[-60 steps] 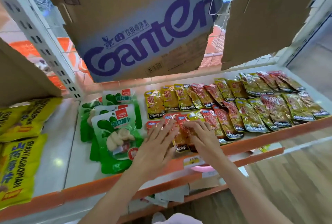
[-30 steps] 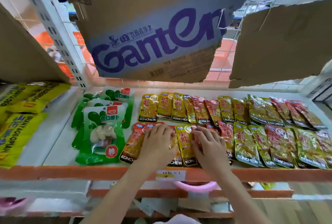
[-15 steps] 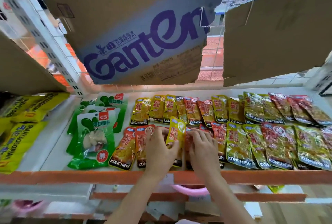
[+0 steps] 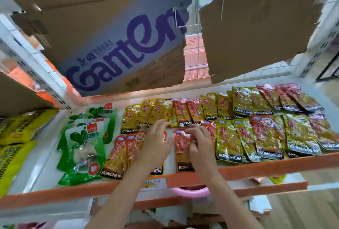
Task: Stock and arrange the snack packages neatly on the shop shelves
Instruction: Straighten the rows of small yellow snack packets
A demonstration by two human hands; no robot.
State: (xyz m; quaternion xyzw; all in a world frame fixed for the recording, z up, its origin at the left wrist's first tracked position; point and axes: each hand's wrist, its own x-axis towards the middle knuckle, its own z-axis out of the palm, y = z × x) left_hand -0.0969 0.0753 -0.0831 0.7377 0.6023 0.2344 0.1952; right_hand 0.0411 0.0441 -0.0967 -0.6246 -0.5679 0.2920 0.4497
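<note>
Both hands were over the front row of KONCHEW snack packets on the white shelf [image 4: 45,157] with the orange front lip. Left hand [image 4: 156,144] lay flat, fingers straight and spread, resting on red-orange KONCHEW packets [image 4: 117,155] at the front left; fingertips reached toward 12 o'clock, almost at the back row. Right hand [image 4: 200,146] had fingers curled, pinching the top edge of one red KONCHEW packet [image 4: 181,148], which lay flat just right of the left hand with bare shelf between it and the left packets (motion blur, so exact finger contact was hard to read). Back row of yellow and red KONCHEW packets [image 4: 209,107] ran from 11 to 2 o'clock, overlapping. More yellow-green ones [image 4: 227,140] sat at 3 o'clock of the right hand. Green radish snack bags [image 4: 84,144] were stacked at 9 o'clock, yellow bags [image 4: 12,148] at far left. A Ganten cardboard sheet [image 4: 113,45] hung overhead at 12 o'clock.
</note>
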